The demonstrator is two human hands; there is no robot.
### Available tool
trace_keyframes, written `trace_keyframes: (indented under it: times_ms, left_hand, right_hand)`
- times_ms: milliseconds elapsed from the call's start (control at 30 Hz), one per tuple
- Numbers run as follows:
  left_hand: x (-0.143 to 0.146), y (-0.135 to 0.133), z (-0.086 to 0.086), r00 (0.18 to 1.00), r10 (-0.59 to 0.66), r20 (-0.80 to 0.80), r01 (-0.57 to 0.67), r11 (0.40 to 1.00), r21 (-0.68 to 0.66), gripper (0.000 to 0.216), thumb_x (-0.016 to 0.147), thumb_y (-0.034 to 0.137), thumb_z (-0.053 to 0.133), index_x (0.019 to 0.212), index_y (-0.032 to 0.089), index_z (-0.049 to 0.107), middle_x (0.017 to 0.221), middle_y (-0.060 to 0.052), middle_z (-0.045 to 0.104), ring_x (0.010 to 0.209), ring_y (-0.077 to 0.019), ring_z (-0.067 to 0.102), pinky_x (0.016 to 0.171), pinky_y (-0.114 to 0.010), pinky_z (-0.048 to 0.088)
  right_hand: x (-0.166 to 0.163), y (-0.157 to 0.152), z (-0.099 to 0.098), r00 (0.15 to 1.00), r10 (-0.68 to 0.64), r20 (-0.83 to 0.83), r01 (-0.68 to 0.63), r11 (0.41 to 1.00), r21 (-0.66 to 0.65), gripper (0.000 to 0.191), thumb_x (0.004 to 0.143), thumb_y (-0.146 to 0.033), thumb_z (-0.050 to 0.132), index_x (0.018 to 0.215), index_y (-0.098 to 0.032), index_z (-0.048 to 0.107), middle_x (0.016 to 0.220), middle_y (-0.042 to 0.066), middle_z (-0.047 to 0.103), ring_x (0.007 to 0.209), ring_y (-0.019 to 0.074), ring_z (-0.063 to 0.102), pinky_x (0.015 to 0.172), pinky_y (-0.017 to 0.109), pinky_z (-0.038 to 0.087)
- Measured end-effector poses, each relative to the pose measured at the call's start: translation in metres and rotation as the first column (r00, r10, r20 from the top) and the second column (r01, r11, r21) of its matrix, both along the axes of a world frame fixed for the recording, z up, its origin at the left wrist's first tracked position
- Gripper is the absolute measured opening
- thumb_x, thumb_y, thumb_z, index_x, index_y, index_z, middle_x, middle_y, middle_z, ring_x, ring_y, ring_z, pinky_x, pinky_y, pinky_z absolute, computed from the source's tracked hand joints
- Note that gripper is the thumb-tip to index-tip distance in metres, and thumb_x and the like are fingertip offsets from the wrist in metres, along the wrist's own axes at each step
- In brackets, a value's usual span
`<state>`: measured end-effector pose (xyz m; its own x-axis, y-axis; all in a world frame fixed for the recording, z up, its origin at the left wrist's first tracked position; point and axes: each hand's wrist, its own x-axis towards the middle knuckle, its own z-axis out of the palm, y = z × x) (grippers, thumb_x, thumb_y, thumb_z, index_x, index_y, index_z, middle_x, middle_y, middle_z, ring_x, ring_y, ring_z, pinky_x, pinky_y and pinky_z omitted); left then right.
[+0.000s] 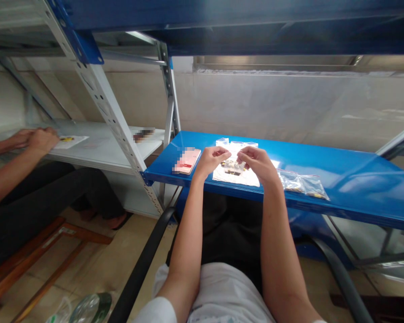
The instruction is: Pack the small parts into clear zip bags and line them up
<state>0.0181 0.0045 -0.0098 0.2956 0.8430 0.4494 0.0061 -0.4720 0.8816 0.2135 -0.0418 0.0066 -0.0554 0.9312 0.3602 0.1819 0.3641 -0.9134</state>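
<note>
Both of my hands are raised over a white cloth or paper sheet (235,181) on the blue shelf. The fingers of my left hand (211,160) are pinched together, pointing right. Facing it, my right hand (258,164) pinches too, its fingertips a short gap away. Whatever lies in either pinch is too small to make out. Several small dark and yellowish pieces (233,172) rest on the sheet beneath my fingers. Right of my right hand lie clear zip bags (311,185) with small yellowish items inside.
A pink booklet or box (189,161) lies left on the blue shelf (350,179). A grey metal upright (107,103) divides it from a white shelf (104,150), where another person's hands (42,138) work near a white sheet. Chair armrests flank me; a plastic bottle (90,308) is on the floor.
</note>
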Motion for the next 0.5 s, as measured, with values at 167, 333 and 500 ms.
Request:
trace_keyframes:
  times_ms: [167, 333, 500]
  left_hand:
    - [-0.0007, 0.0009, 0.0003, 1.0, -0.021, 0.001, 0.021, 0.999, 0.035, 0.02, 0.084, 0.037, 0.076, 0.084, 0.017, 0.077, 0.082, -0.003, 0.073, 0.079, -0.0161, 0.064, 0.074, -0.028, 0.049]
    - [-0.0007, 0.0027, 0.0, 1.0, -0.003, -0.031, 0.004, 0.999, 0.04, 0.02, 0.084, 0.037, 0.076, 0.087, 0.017, 0.079, 0.087, -0.005, 0.076, 0.082, -0.0176, 0.066, 0.075, -0.028, 0.05]
    - [0.0004, 0.0014, 0.0013, 1.0, 0.009, -0.03, -0.009, 1.0, 0.023, 0.025, 0.083, 0.04, 0.078, 0.092, 0.016, 0.081, 0.094, -0.008, 0.079, 0.088, -0.0199, 0.069, 0.078, -0.03, 0.052]
  right_hand:
    - [0.0011, -0.0023, 0.0012, 1.0, 0.011, 0.009, -0.011, 1.0, 0.009, 0.037, 0.081, -0.058, 0.081, 0.084, -0.022, 0.071, 0.075, 0.004, 0.071, 0.066, 0.0152, 0.06, 0.053, 0.027, 0.044]
    - [0.0024, -0.0024, 0.002, 1.0, -0.003, 0.011, 0.003, 1.0, 0.015, 0.034, 0.081, -0.055, 0.081, 0.083, -0.022, 0.072, 0.073, 0.004, 0.071, 0.066, 0.016, 0.061, 0.053, 0.028, 0.044]
    - [0.0044, -0.0009, 0.0012, 1.0, -0.017, 0.026, 0.016, 1.0, 0.017, 0.036, 0.08, -0.056, 0.082, 0.083, -0.022, 0.072, 0.074, 0.005, 0.072, 0.066, 0.0167, 0.062, 0.053, 0.028, 0.044]
